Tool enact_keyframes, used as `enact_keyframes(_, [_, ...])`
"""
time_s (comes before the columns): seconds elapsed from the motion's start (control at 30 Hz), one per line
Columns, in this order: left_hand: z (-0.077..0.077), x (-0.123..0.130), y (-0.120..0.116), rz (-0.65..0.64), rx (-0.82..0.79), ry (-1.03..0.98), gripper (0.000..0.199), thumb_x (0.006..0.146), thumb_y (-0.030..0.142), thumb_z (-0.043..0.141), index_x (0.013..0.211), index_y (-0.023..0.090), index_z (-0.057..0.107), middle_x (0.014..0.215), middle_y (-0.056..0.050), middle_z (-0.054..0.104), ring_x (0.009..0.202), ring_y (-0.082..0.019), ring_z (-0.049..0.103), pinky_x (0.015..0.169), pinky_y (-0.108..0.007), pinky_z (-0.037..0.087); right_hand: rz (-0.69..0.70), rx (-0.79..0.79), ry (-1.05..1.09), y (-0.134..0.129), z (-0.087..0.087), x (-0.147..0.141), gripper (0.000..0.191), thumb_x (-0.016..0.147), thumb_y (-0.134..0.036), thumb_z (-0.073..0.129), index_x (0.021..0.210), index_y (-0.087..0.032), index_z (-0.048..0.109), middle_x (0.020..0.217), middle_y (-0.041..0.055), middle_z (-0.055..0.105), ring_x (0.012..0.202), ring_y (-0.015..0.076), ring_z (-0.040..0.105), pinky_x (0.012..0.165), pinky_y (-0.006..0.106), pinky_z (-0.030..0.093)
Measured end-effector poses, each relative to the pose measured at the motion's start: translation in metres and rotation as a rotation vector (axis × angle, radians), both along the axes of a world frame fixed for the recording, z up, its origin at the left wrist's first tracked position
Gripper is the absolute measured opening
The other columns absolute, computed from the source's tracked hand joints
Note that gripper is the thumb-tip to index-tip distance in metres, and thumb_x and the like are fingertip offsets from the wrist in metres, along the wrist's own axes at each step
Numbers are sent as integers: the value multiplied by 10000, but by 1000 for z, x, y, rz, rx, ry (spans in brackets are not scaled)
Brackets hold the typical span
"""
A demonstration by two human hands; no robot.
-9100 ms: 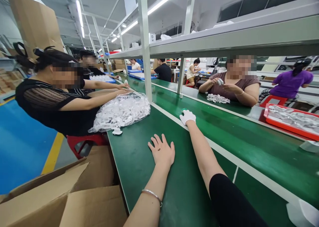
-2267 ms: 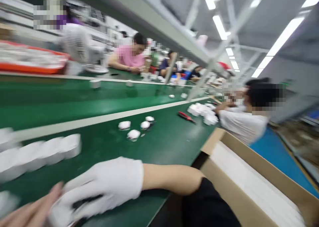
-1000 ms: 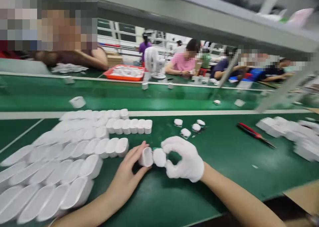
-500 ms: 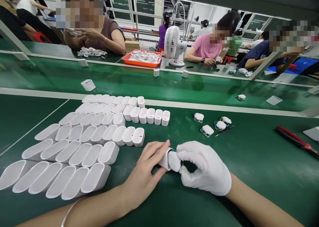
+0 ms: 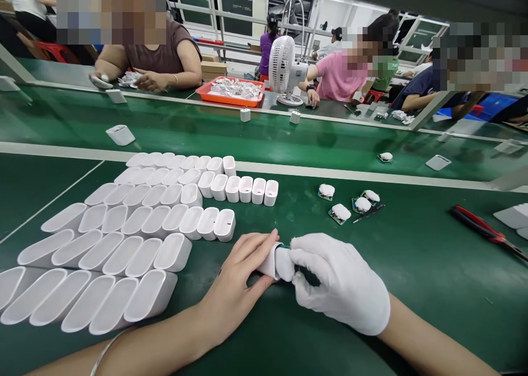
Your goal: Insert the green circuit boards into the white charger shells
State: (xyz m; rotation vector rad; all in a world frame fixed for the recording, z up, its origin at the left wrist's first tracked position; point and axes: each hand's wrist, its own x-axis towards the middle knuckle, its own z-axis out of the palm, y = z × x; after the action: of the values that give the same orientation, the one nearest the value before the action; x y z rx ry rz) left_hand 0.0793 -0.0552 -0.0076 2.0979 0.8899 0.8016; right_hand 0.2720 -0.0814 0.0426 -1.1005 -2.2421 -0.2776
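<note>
My bare left hand (image 5: pixel 243 274) is closed around a white plastic housing (image 5: pixel 268 263), lying on its side with its open end toward the right. In my gloved right hand (image 5: pixel 336 282), thumb and fingertips pinch a circuit board with a white padded top (image 5: pixel 284 264). Part of that board sits inside the mouth of the housing; its inner end is hidden. Left of my hands stand rows of white housings (image 5: pixel 179 252), open side up. Beyond my right hand lie several circuit boards with white tops (image 5: pixel 340 213) and a thin dark tool (image 5: pixel 370 213).
Red-and-black pliers (image 5: pixel 478 224) lie at the right, beside white parts (image 5: pixel 513 216). A green conveyor belt (image 5: pixel 256 139) crosses behind, carrying a few white pieces. Across it are co-workers, a white fan (image 5: pixel 284 70) and an orange tray (image 5: pixel 206 94) with wrapped items.
The board sits slightly deeper in the housing, and both hands have shifted a little left in view. Pieces on the belt appear further left. A co-worker opposite has lowered their hands.
</note>
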Motion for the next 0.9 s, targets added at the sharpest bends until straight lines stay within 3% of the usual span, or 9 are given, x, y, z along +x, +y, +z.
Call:
enact_keyframes(0.17, [1,0,1,-1,-6,-9,681,858,62,527,1395,436,338,1288,-1,542,1196,-207,467,1020,-392,417,3,-74,25,-1,-4,1,215,657,-63,466,796,-222,508,687,-16,582,571,125,537,500,230,421])
enact_keyframes(0.33, [2,2,2,43,-140,-56,669,843,92,566,1367,459,370,1319,27,519,1218,-187,475,1035,-355,409,34,9,239,-2,-3,9,302,601,-77,507,863,-227,501,786,-4,591,696,137,585,599,237,492])
enact_keyframes(0.47, [3,2,2,33,-192,-61,678,841,116,592,1353,497,364,1315,59,520,1214,-163,478,1032,-317,407,64,-29,217,1,-6,10,285,606,-63,499,834,-232,478,812,7,599,722,146,598,613,244,505])
enact_keyframes(0.9, [-3,2,4,18,-30,-29,658,851,129,590,1375,454,359,1291,42,541,1189,-161,488,1016,-300,427,8,-86,71,1,-12,3,170,669,-83,471,769,-212,518,702,3,568,611,135,534,517,223,415])
